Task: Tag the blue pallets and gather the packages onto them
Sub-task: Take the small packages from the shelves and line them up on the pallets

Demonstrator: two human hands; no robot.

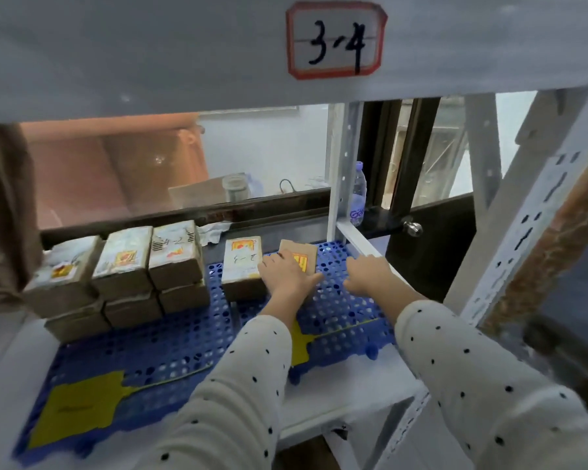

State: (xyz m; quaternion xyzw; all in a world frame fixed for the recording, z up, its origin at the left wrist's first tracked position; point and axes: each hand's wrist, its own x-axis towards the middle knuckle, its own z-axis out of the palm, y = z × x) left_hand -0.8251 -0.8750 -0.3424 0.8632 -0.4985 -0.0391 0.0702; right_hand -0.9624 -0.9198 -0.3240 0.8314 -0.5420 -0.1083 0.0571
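On white shelf [347, 378], under label "3-4" [336, 40]: two blue pallets, left pallet [143, 354] and right pallet [347, 310], side by side, each with yellow tag (left tag [78, 407], right tag [299, 344]). Stacked packages [123, 276] at 10 o'clock on left pallet. Left hand [287, 274] flat, fingers spread, pressing small package [299, 259] at 12 o'clock beside marked package [241, 266]. Right hand [367, 274] open, resting on right pallet, gripping nothing.

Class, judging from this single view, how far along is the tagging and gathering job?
Done: both blue pallets, left and right, carry yellow tags, and six packages are stacked on the left one. In hand: the left hand rests on a flat package; the right hand is beside it. Left: filling the right pallet.
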